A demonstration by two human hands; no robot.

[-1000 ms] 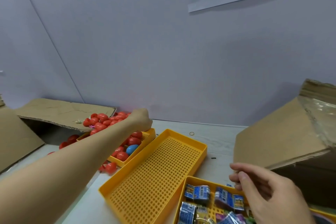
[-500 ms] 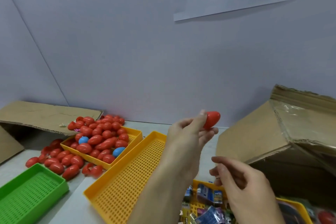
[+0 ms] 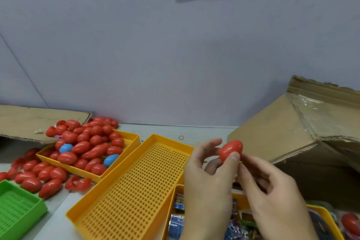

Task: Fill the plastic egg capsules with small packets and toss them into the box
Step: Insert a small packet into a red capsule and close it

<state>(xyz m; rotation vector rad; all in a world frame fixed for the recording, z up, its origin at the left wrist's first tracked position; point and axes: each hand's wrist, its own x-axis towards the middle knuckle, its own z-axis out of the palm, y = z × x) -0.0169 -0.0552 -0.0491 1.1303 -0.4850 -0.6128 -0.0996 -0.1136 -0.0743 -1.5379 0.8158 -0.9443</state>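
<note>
My left hand [image 3: 208,179] pinches a closed red egg capsule [image 3: 230,150] between thumb and fingers, held above the trays. My right hand [image 3: 272,193] is just right of it, fingertips close under the capsule; whether they touch it I cannot tell, and it holds nothing else I can see. Small packets [image 3: 176,222] lie in a yellow tray [image 3: 321,212] under both hands. A heap of red capsules with two blue ones [image 3: 87,146] fills another yellow tray [image 3: 134,138] at the left. The cardboard box [image 3: 282,128] stands at the right.
An empty perforated yellow tray [image 3: 132,187] lies in the middle. A green tray [image 3: 17,206] sits at the lower left, loose red capsules [image 3: 39,175] beside it. A flat cardboard flap [image 3: 25,122] lies at the far left. A red capsule [image 3: 350,224] lies at the lower right.
My left hand picked a red capsule from the heap at the left and carried it right and nearer. My right hand rose to meet it. The view tilted down.
</note>
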